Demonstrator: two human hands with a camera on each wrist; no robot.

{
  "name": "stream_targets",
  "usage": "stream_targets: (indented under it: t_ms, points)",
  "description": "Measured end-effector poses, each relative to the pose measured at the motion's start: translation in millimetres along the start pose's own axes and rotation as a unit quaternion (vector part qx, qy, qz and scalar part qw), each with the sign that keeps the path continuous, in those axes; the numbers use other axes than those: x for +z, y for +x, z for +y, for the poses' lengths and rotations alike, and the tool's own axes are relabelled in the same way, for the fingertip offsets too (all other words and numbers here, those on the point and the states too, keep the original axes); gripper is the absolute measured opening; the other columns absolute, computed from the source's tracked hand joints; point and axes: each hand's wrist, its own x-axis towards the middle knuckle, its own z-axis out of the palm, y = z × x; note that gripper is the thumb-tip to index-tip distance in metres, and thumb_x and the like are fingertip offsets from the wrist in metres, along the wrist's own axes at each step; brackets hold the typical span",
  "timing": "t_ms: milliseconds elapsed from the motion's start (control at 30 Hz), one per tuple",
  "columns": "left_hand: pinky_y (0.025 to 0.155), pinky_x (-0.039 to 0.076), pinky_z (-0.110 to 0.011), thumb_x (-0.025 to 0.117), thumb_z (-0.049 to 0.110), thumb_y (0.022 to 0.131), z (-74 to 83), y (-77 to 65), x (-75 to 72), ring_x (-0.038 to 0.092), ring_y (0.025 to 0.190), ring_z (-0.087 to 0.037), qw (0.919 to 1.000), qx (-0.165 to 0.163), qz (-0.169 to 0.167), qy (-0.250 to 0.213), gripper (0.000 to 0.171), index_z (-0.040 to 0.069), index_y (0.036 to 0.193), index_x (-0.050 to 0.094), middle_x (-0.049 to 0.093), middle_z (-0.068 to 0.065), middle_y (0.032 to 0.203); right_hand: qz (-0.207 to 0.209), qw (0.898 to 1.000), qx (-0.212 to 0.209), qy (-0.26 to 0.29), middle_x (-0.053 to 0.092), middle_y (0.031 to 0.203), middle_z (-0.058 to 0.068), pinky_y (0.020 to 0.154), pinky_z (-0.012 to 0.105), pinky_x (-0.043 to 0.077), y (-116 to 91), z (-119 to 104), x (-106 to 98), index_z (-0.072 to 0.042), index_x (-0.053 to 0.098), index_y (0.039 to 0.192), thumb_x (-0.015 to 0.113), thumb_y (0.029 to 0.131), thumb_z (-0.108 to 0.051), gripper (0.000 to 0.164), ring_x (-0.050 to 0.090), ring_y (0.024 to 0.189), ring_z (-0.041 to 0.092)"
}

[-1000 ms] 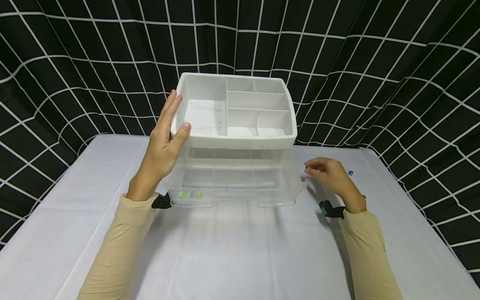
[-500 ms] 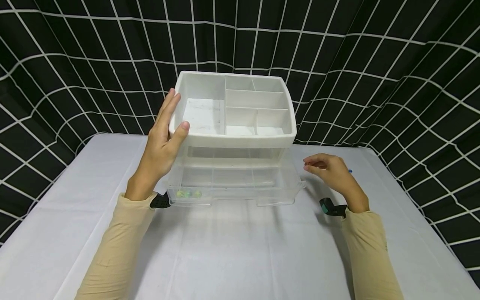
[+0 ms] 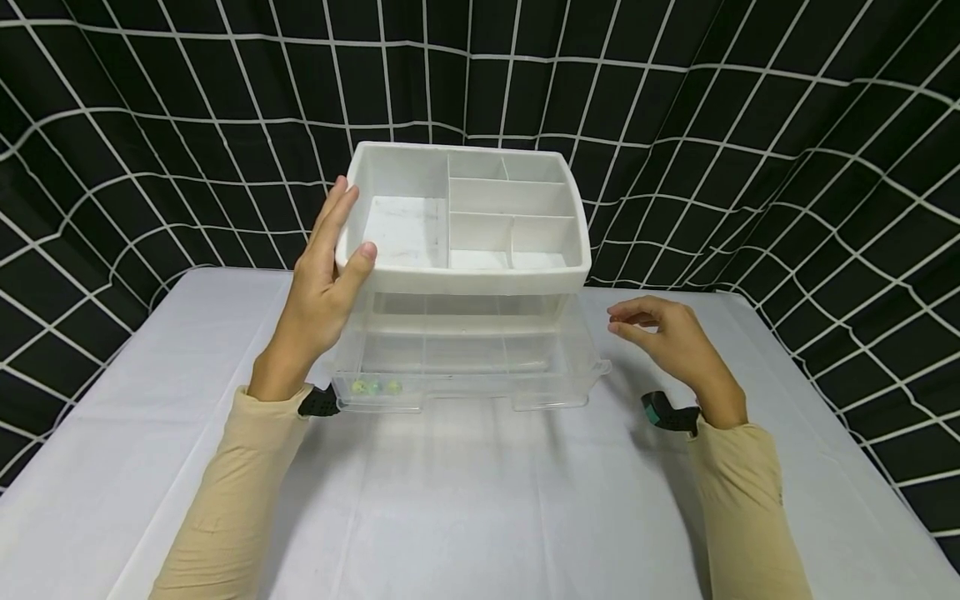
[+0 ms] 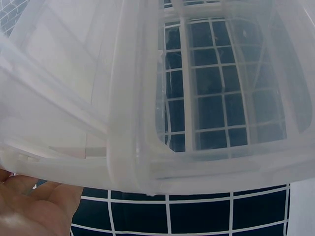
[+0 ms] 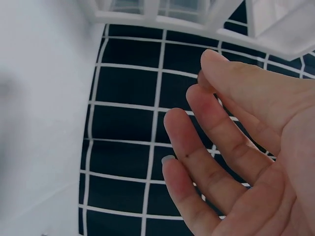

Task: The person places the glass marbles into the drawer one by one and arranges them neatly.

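Head view: a white desk organizer (image 3: 465, 282) stands on a white-covered table (image 3: 480, 500), its clear drawer (image 3: 525, 392) pulled out toward the person. The left hand (image 3: 311, 292) lies along the organizer's left side, fingers straight, thumb on the front rim. Three greenish marbles (image 3: 375, 387) sit in a row at the drawer's front left. To the drawer's right, apart from it, the right hand (image 3: 660, 329) pinches a small round brownish object (image 5: 201, 78), mostly hidden, between thumb and index finger.
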Motion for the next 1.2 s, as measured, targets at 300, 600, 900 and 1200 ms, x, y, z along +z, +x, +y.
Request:
stream_targets:
  t_ms: [300, 600, 900, 1200]
  points:
    - [0.123, 0.024, -0.044, 0.048, 0.010, 0.101, 0.1, -0.3, 0.4, 0.015, 0.153, -0.008, 1.0000, 0.000, -0.001, 0.000, 0.058, 0.009, 0.156, 0.029, 0.016, 0.007, 0.166, 0.025, 0.999, -0.027, 0.000, 0.074, 0.111, 0.012, 0.082, 0.018, 0.049, -3.4, -14.5, -4.6, -0.006, 0.072, 0.112, 0.069, 0.094, -0.022, 0.024, 0.067, 0.103, 0.028]
    - [0.123, 0.024, -0.043, 0.049, 0.009, 0.101, 0.7, -0.1, 0.2, 0.016, 0.153, -0.008, 1.0000, 0.004, 0.003, 0.004, 0.058, 0.008, 0.156, 0.030, 0.017, 0.007, 0.166, 0.056, 0.997, -0.048, 0.013, 0.074, 0.110, 0.004, 0.081, 0.016, 0.045, -10.5, -35.3, -11.2, -0.015, 0.074, 0.109, 0.070, 0.093, -0.025, 0.019, 0.058, 0.097, -0.005]
    - [0.123, 0.024, -0.043, 0.049, 0.009, 0.101, 0.2, -0.5, 0.5, 0.016, 0.153, -0.009, 0.9999, 0.008, 0.006, 0.004, 0.058, 0.008, 0.156, 0.030, 0.017, 0.006, 0.166, 0.060, 0.997, -0.048, 0.006, 0.073, 0.108, -0.003, 0.077, 0.033, 0.042, -17.1, -54.6, -16.8, -0.023, 0.074, 0.108, 0.069, 0.093, -0.028, 0.016, 0.056, 0.101, -0.003]
    - [0.124, 0.022, -0.042, 0.049, 0.009, 0.101, 0.0, -0.5, 0.7, 0.016, 0.153, -0.008, 0.9999, 0.009, 0.007, 0.004, 0.058, 0.008, 0.156, 0.030, 0.018, 0.006, 0.166, 0.085, 0.991, -0.098, 0.004, 0.073, 0.102, -0.003, 0.066, 0.019, 0.043, -22.7, -64.5, -17.7, -0.018, 0.076, 0.104, 0.073, 0.090, -0.017, 0.014, 0.057, 0.097, -0.008]
